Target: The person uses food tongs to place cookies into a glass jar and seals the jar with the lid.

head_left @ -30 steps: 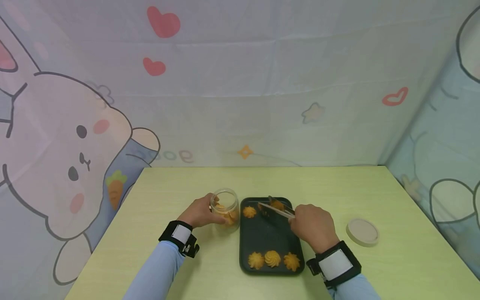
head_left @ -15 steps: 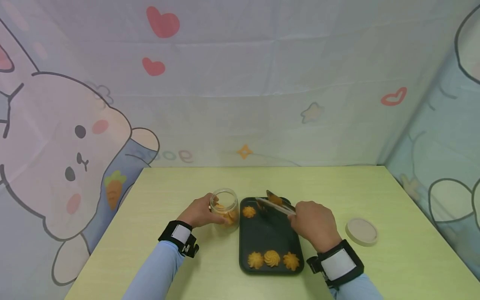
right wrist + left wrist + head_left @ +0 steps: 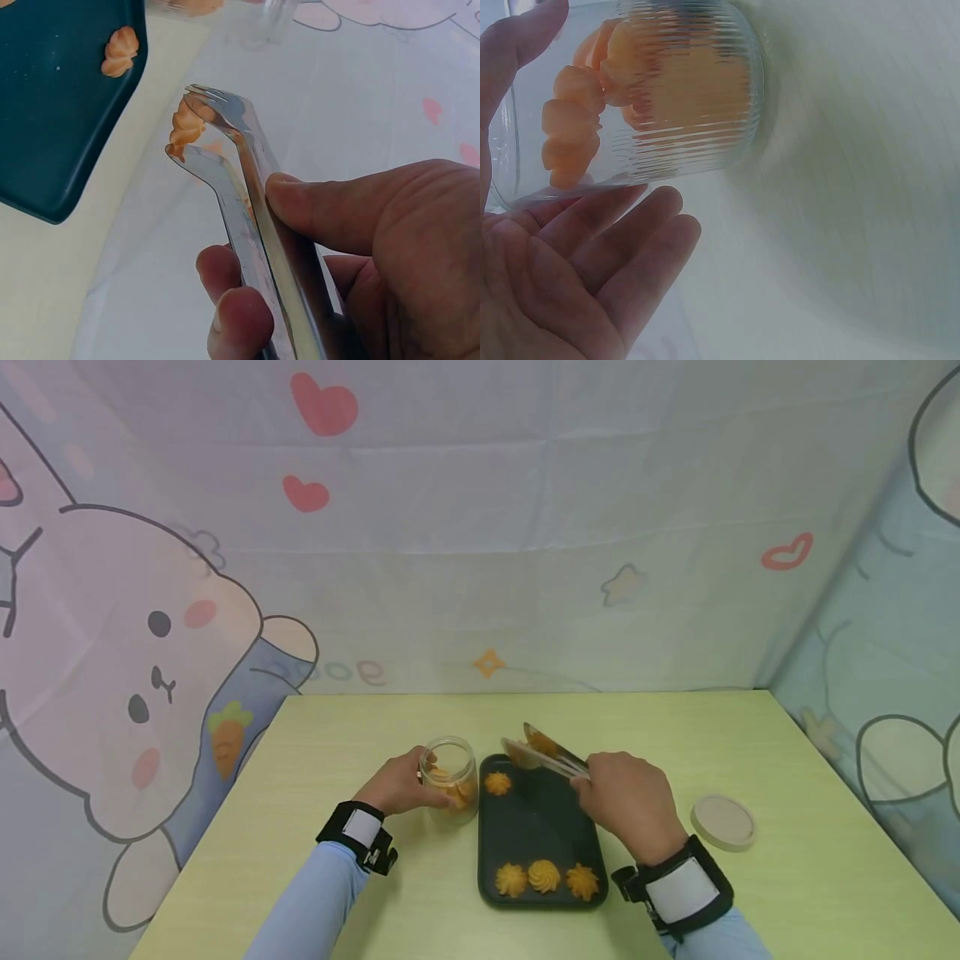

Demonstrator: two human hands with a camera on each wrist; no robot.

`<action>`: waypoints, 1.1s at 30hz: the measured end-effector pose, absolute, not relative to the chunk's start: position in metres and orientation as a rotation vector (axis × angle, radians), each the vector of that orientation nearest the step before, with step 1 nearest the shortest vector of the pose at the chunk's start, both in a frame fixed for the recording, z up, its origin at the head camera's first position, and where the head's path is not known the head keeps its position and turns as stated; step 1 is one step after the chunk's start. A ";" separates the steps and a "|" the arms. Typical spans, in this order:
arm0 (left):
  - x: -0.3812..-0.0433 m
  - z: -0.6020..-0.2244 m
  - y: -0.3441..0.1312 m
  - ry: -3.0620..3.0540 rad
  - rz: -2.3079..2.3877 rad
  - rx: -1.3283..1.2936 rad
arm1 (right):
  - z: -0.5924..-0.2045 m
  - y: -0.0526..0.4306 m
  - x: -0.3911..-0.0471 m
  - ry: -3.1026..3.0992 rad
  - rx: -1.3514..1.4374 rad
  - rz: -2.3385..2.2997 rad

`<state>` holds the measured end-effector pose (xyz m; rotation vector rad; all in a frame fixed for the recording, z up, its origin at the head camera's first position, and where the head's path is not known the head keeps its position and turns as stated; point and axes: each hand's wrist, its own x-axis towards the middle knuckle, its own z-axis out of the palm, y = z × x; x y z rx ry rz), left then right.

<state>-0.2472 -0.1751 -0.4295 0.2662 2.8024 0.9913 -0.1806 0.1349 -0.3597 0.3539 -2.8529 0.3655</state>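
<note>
My left hand (image 3: 401, 783) grips the side of a clear ribbed glass jar (image 3: 452, 792), which stands on the table left of the tray. Several piped cookies (image 3: 574, 124) lie inside the jar, as the left wrist view shows. With thumb and fingers my right hand (image 3: 626, 803) holds metal tongs (image 3: 259, 217). A golden swirl cookie (image 3: 186, 124) is pinched between the tong tips, raised over the far edge of the dark baking tray (image 3: 536, 822). One cookie (image 3: 497, 783) sits at the tray's far left corner, and three more line its near edge, one a swirled cookie (image 3: 543, 877).
A round pale lid (image 3: 723, 822) lies on the table to the right of my right hand. The light wooden table (image 3: 375, 718) ends at a printed cloth backdrop (image 3: 525, 568) behind it.
The tongs and the cookie in them have risen off the tray and shifted left toward the jar. My left hand and the jar have stayed in place.
</note>
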 end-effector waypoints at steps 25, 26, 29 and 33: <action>-0.251 -0.434 -0.178 2.790 0.967 0.242 | -0.311 0.086 -0.161 -2.696 0.514 0.280; -0.251 -0.434 -0.178 2.788 0.968 0.244 | -0.311 0.083 -0.161 -2.697 0.520 0.272; -0.250 -0.432 -0.177 2.785 0.968 0.242 | -0.311 0.076 -0.163 -2.705 0.532 0.254; -0.248 -0.430 -0.176 2.782 0.974 0.238 | -0.313 0.070 -0.165 -2.723 0.536 0.249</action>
